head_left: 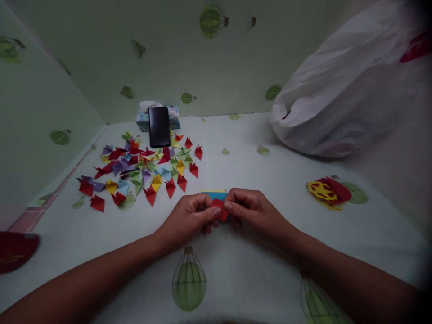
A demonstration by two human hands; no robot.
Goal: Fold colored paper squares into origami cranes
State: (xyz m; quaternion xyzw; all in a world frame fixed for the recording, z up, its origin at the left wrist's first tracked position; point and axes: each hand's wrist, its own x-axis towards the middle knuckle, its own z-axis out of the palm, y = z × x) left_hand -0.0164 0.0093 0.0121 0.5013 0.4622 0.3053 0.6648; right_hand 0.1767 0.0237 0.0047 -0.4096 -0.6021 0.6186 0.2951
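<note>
Between my two hands is a small folded piece of red origami paper [220,209]. My left hand [195,212] pinches its left side with thumb and fingers. On the other side, my right hand [248,207] grips the upper right edge between thumb and forefinger. Just behind the red paper lies blue paper [216,195] with a thin yellow edge, partly hidden by my hands. To the left, a spread of many small folded paper cranes [135,168] in red, yellow, green, blue and purple covers the surface.
A black phone [159,127] leans on a tissue box [174,118] behind the cranes. At the back right sits a large white plastic bag [324,99]. A yellow and red patterned item [326,192] lies at right, a dark red object [16,252] at the left edge.
</note>
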